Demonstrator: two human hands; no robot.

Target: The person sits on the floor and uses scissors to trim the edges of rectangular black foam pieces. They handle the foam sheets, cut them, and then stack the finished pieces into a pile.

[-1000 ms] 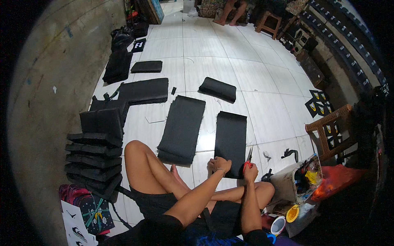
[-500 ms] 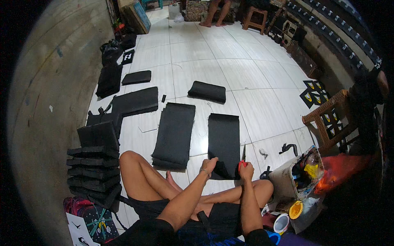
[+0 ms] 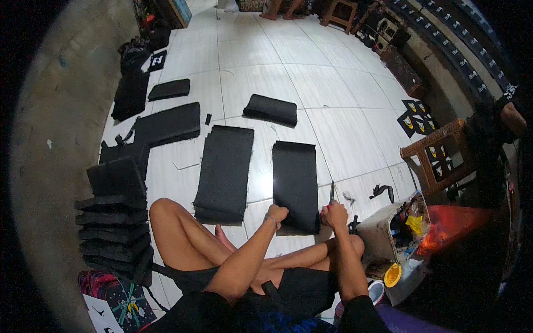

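A black rectangle of fabric (image 3: 295, 177) lies lengthwise on the tiles in front of my crossed legs. My left hand (image 3: 279, 213) is closed at its lower left edge, fingers gripping the cloth there. Scissors (image 3: 332, 194) with red handles are in my closed right hand (image 3: 335, 215), beside the fabric's lower right edge. Their dark blades point away from me, and the fingers mostly cover the handles. To the left, a thicker stack of black fabric pieces (image 3: 224, 172) with frayed edges lies near my foot.
Farther off are a folded black fabric piece (image 3: 271, 110) and another black stack (image 3: 168, 123). Black padded pieces (image 3: 114, 219) are piled by my left knee. On the right stand a full waste bin (image 3: 380, 236) and a brown plastic stool (image 3: 438, 152). Another person's feet (image 3: 283, 14) show at the back.
The fabric's lower left corner, folded over before, now lies flatter. My left hand has shifted to the cloth's left edge. My right hand has turned with the scissors, and the whole view has shifted.
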